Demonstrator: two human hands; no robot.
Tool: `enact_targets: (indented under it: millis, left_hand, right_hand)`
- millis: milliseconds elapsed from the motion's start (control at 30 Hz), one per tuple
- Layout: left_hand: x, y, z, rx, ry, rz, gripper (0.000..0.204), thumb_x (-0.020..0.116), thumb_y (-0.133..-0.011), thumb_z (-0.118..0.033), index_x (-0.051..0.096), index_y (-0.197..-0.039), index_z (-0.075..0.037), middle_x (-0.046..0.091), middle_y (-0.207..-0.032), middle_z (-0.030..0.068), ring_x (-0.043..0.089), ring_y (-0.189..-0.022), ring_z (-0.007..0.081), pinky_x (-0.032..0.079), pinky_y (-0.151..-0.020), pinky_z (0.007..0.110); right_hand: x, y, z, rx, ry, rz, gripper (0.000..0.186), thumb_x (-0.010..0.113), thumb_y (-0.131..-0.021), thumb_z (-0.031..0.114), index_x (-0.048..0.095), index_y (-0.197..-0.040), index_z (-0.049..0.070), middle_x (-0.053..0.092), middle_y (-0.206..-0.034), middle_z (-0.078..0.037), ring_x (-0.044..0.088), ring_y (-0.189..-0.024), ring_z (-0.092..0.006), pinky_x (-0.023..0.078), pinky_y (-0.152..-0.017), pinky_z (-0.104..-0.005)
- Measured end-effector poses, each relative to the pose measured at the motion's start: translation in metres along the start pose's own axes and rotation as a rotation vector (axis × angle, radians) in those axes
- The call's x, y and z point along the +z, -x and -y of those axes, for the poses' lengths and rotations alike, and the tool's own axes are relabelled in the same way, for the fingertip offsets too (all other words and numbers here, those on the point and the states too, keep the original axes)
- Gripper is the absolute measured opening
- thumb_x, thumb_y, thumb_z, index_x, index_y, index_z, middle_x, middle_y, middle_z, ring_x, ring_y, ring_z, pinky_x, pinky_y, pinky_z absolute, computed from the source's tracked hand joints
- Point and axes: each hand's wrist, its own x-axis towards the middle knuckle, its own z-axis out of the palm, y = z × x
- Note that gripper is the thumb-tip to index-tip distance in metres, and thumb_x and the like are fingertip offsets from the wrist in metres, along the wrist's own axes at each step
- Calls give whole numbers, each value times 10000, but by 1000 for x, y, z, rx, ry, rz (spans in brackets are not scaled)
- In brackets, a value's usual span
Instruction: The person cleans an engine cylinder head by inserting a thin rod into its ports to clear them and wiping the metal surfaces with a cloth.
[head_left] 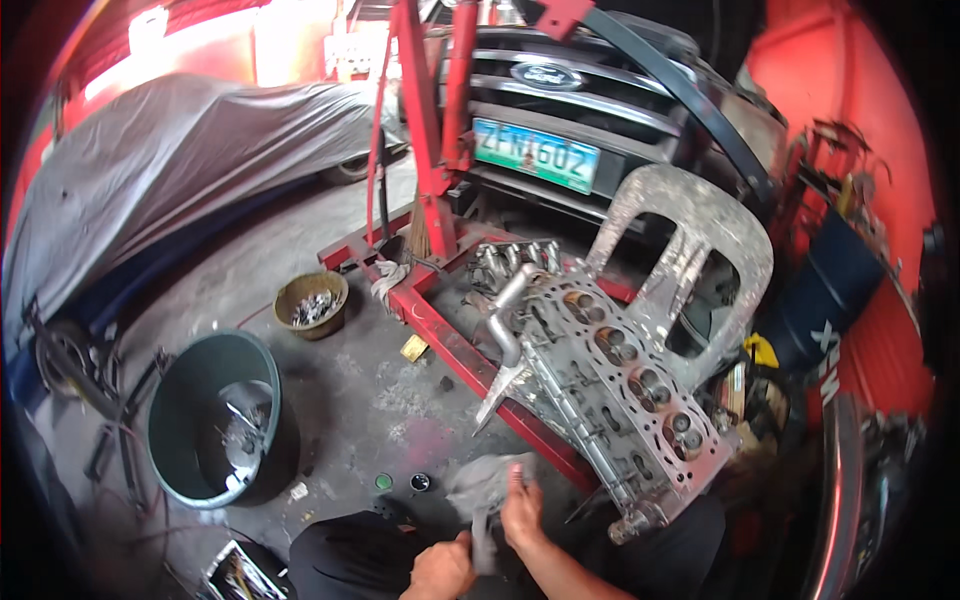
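In front of my knees a grey rag point(487, 487) is bunched up, with a strip of it hanging down between my hands. My right hand point(522, 512) is closed on the rag, its thumb pointing up along the cloth. Beside the hanging strip my left hand point(442, 568) is curled and appears to grip the rag's lower end; its fingertips are hidden. Just to the right, a metal engine cylinder head point(605, 390) lies slanted on a worn plastic chair point(725, 225), its round chambers and valves showing. Neither hand touches it.
A red crane-like frame point(430, 310) stands behind the cylinder head, before a vehicle's grille point(550, 75). To the left are a dark bucket point(165, 440) and a small basin of metal parts point(312, 328). A covered car point(200, 150) and a blue drum point(825, 285) flank the space.
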Motion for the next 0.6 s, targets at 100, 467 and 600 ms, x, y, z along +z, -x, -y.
enact_targets:
  millis: [100, 467, 600]
  left_hand:
    - [-13, 18, 8, -160, 107, -28, 241, 548, -917, -157, 659, -1067, -6, 675, -781, 231, 667, -754, 409, 530, -683, 512]
    - [-45, 25, -3, -15, 533, -266, 125, 568, -916, -131, 627, -961, -30, 649, -741, 261, 639, -724, 467, 498, -639, 551]
    - [-42, 27, 1, 37, 590, -223, 151, 567, -923, -137, 639, -1017, -43, 661, -791, 260, 645, -749, 462, 505, -648, 536]
  right_hand:
    - [4, -3, 35, -433, 83, -187, 335, 573, -982, 143, 537, -1270, -25, 577, -1297, -202, 571, -1167, -299, 448, -961, -392]
    - [45, -141, 104, -659, 1173, -412, 430, 601, -804, -13, 567, -1231, 24, 386, -1480, -255, 559, -1149, -431, 477, -957, -500]
    - [62, -147, 124, -314, 1082, -366, 463, 625, -822, 47, 519, -1272, 20, 282, -1535, -271, 618, -1050, -462, 518, -887, -522]
